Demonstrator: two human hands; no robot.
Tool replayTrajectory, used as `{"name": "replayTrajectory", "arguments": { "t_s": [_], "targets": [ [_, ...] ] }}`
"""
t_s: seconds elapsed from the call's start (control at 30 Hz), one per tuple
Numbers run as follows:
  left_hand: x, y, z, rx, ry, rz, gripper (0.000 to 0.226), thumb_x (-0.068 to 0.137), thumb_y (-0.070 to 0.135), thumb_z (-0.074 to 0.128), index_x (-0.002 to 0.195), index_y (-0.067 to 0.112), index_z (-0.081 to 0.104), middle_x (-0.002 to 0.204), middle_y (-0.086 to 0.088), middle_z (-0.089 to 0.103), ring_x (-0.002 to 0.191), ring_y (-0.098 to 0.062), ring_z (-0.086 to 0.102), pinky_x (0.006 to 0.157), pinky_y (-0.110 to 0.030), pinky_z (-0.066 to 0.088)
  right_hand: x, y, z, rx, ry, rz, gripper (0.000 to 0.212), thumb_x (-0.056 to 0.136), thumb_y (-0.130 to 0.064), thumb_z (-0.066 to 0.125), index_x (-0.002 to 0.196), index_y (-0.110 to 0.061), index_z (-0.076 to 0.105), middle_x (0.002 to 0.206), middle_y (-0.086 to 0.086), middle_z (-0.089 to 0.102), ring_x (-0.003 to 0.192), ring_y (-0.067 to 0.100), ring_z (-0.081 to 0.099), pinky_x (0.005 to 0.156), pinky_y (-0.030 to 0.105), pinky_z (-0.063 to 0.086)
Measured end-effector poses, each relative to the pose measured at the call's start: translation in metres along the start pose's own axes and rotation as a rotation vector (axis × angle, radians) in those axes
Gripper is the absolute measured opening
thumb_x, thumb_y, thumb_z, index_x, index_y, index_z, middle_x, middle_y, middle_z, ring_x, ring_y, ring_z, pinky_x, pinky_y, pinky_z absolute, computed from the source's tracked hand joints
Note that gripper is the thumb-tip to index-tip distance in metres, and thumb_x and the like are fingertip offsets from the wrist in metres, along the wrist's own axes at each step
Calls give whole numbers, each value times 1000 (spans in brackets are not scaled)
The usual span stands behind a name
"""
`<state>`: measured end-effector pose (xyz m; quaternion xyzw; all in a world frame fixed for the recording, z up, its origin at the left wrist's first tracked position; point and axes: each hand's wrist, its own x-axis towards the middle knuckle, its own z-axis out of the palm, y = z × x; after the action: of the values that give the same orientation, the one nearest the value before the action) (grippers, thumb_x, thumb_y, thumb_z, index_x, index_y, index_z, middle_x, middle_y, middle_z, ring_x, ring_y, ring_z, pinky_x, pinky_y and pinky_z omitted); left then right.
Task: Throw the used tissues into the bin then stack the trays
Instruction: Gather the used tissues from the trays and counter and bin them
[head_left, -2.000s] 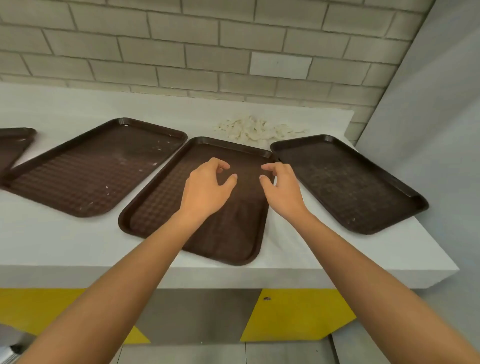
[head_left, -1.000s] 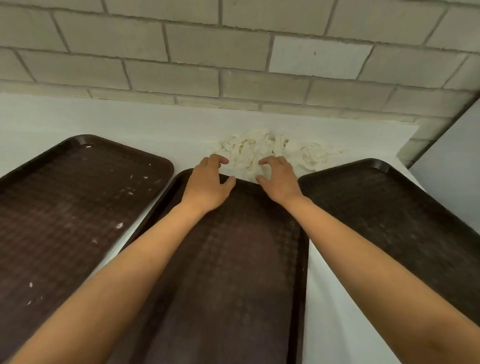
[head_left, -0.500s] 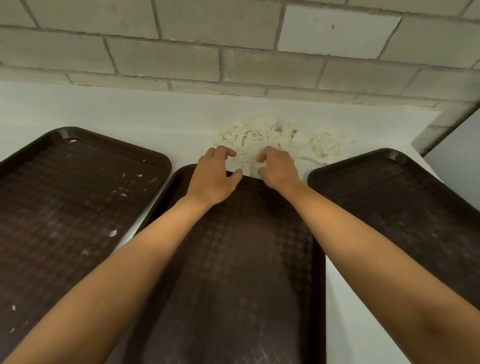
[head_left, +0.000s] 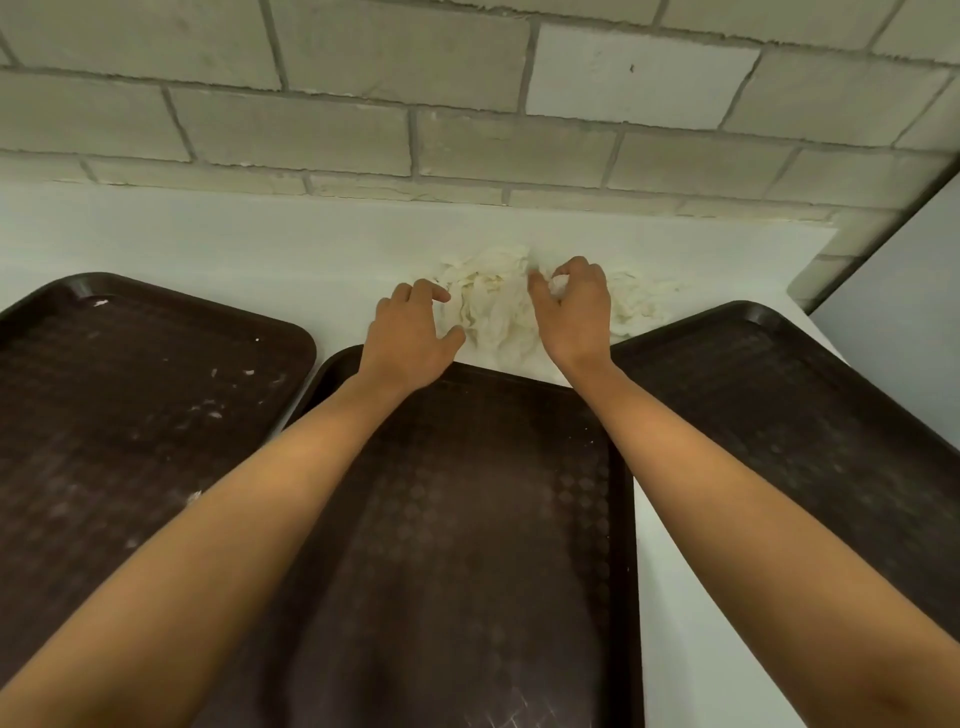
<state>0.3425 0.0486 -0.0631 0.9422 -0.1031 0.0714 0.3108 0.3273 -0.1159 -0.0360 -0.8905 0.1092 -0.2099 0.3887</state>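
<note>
Task was barely begun: crumpled white used tissues (head_left: 488, 312) lay heaped on the white worktop (head_left: 208, 244), right hand (head_left: 574, 312) clutching some, left hand (head_left: 410, 335) loosely curled, empty, beside them; three dark brown plastic trays (head_left: 467, 519) lay unstacked, no bin seen.

words: none you can read | numbers: none | labels and signs: none | you looked at: trays (head_left: 130, 415), counter (head_left: 208, 244), wall (head_left: 311, 104), all plain
</note>
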Motion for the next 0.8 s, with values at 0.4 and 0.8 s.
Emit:
{"name": "replayTrajectory", "arguments": {
  "t_s": [0.4,0.8],
  "targets": [
    [54,-5,16,275,-179,-171,77,82,61,53,140,18,26,142,-12,33,132,-32,30,103,-48,31,6,10,-7,36,32,55,23,86,7,51,78,-15,48,107,8,56,95,16,55,78,11,38],
    [61,-1,29,264,-166,-85,35,98,13,40,128,-5,36,129,-24,41,117,-36,43,95,-38,37,2,18,-3,198,39,76,16,92,-14,56,88,-14,41,89,-4,50,83,8,49,67,1,37]
  ]
}}
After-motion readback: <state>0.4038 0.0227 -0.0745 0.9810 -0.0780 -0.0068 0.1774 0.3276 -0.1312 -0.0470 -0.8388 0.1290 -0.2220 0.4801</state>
